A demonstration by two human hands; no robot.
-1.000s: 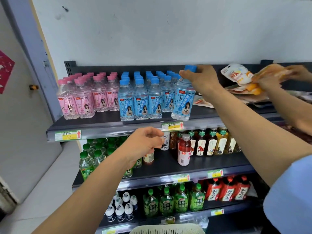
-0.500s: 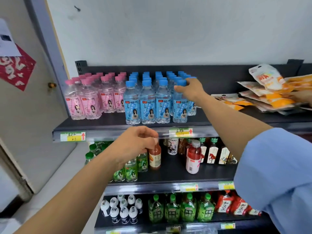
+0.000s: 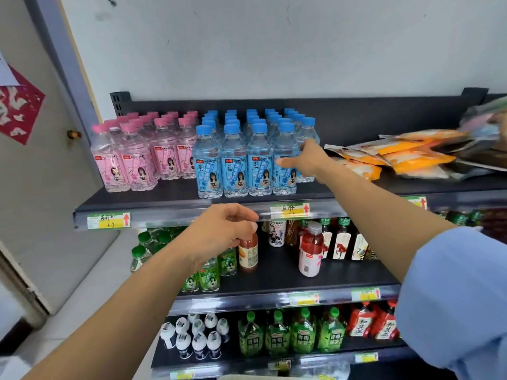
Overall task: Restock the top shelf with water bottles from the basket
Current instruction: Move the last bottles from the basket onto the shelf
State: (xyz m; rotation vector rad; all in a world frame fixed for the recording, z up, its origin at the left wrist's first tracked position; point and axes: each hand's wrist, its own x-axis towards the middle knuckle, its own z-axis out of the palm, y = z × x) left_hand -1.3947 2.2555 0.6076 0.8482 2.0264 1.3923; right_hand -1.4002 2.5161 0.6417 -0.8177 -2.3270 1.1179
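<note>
Since half a second ago the right hand [image 3: 307, 160] has dropped from the blue caps to the label of the rightmost front bottle, and the view has edged closer. On the top shelf [image 3: 153, 196], pink-capped bottles [image 3: 137, 157] stand at the left, touching the block of blue-capped water bottles [image 3: 247, 157] in the middle. Below the shelf edge, the left hand [image 3: 222, 231] hovers loosely curled, holding nothing, in front of an orange-labelled bottle [image 3: 248, 253]. The right hand's fingers are spread, flat against that blue bottle, gripping nothing. Snack packets [image 3: 397, 157] lie just right of it.
</note>
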